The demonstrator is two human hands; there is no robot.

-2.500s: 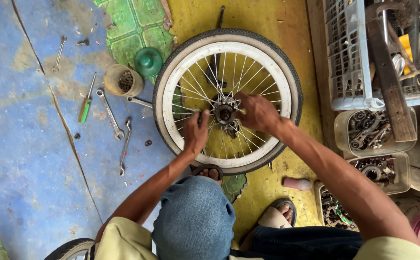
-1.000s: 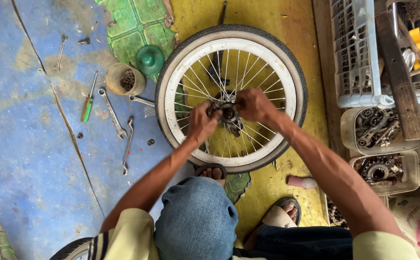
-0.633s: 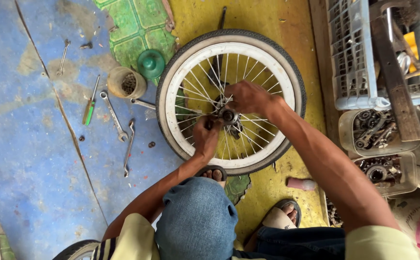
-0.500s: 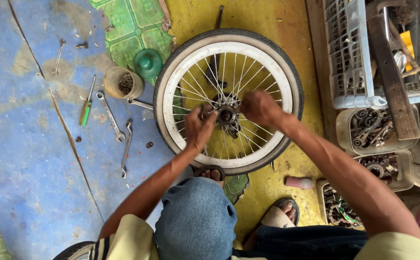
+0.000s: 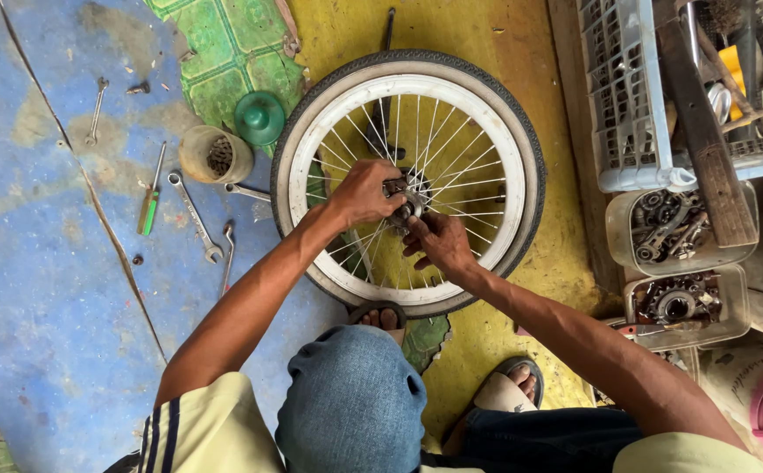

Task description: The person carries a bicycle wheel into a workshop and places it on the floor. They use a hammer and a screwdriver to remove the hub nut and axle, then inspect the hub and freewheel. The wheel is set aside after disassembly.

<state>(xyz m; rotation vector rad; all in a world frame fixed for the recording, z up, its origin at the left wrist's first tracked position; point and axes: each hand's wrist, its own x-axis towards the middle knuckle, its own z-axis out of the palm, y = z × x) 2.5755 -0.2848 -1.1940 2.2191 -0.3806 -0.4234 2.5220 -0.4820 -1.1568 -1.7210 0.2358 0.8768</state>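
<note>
At the centre of the frame, both hands, the left hand (image 5: 362,193) and the right hand (image 5: 438,245), were clamped on the hub (image 5: 409,194) of the bicycle wheel (image 5: 407,180), lying on the floor (image 5: 49,289).

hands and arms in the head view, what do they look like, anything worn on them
Both arms are bare from the short sleeves down. The left hand and right hand wear no gloves, and no watch or rings show. The sleeves are pale yellow; the left one has dark stripes near its edge. The fingers look smudged with dark grime.

Even, soft daylight, faint shadows under the wheel (image 5: 407,180), sharp focus, perhaps slight wide-angle stretch at edges
</note>
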